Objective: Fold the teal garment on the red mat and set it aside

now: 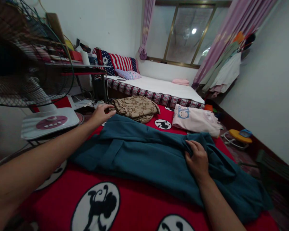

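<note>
A dark teal garment (146, 154), perhaps a long coat, lies lengthwise across the red blanket (132, 195). A strap or flap of the same cloth crosses its left part, and its right end is bunched in loose folds. My left hand (103, 113) is beside the garment's far left corner, thumb and fingers apart with a gap between them. My right hand (198, 158) rests on the garment right of its middle, fingers curled and pinching cloth near the far edge.
Beyond the garment lie a folded brown patterned cloth (136, 107) and a folded pale pink garment (197, 120). An electric fan (26, 61) stands close on the left, near a cluttered desk (86, 69). A second bed (159, 86) is under the window. A yellow stool (240, 136) stands right.
</note>
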The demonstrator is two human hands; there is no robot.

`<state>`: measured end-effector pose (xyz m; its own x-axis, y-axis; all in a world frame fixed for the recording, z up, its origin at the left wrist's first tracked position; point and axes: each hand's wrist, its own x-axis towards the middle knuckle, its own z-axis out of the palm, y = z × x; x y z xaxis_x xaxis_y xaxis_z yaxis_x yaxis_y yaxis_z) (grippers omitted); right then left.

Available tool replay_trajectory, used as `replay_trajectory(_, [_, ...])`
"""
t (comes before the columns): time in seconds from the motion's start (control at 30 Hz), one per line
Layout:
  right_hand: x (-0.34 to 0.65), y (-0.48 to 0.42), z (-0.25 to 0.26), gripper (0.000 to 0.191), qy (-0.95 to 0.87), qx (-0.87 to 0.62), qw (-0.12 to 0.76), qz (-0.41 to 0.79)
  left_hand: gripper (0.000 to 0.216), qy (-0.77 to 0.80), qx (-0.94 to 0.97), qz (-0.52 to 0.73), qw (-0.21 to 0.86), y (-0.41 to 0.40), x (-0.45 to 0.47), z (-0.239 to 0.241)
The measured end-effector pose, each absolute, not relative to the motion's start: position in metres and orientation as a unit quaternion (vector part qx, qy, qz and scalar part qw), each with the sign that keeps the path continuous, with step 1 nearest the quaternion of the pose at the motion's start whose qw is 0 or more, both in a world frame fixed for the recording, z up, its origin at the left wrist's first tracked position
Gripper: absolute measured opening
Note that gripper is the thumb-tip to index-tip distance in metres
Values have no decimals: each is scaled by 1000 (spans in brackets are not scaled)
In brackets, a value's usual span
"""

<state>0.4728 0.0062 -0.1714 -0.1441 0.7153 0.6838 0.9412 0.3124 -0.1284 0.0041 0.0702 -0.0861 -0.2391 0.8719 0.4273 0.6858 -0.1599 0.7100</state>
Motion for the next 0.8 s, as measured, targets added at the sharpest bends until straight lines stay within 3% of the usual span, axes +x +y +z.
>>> replay_trajectory(0.1, [471,5,-172,42,-729,-583,307,-184,51,552,762,338,19,49,18,-99])
replay_trajectory(0.27, [467,3,-170,21,-723,-608,268,-188,46,464,870,167,14,28,25,-121])
replay_trajectory(0.43, [467,5,-141,22,-728,-610,250,-185,44,503,853,140,5,43,16,-117])
replay_trajectory(0.63, [446,-3,-88,20,-712,-596,306,-212,43,565,782,249,-91,64,4,-79])
replay_trajectory(0.7, [435,-12,-89,21,-730,-597,275,-187,40,568,790,210,-93,68,-1,-76])
replay_trajectory(0.8, [425,-25,-107,25,-768,-610,172,-91,38,566,821,50,-63,64,-4,-79])
